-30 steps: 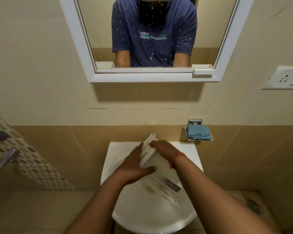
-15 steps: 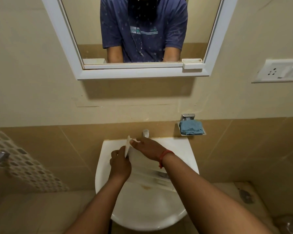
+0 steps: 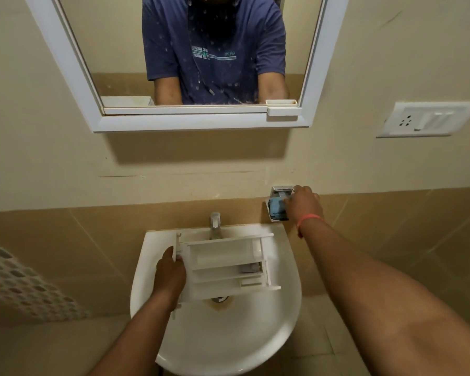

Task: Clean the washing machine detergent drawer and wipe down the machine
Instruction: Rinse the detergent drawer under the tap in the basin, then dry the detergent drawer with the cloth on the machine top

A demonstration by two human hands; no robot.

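Fingers of our left hand [image 3: 171,275] wrap the left end of the white detergent drawer [image 3: 228,264], holding it level over the washbasin [image 3: 228,335], with its open compartments facing up and the tap [image 3: 215,223] just beyond it. Our right hand [image 3: 304,203] reaches well away from the drawer, up to the wall-mounted soap dish [image 3: 278,191]; its fingers [image 3: 289,204] curl onto the blue cloth [image 3: 277,208] lying there, though we cannot tell whether they grip it. Above both hands hangs the white-framed mirror [image 3: 65,63].
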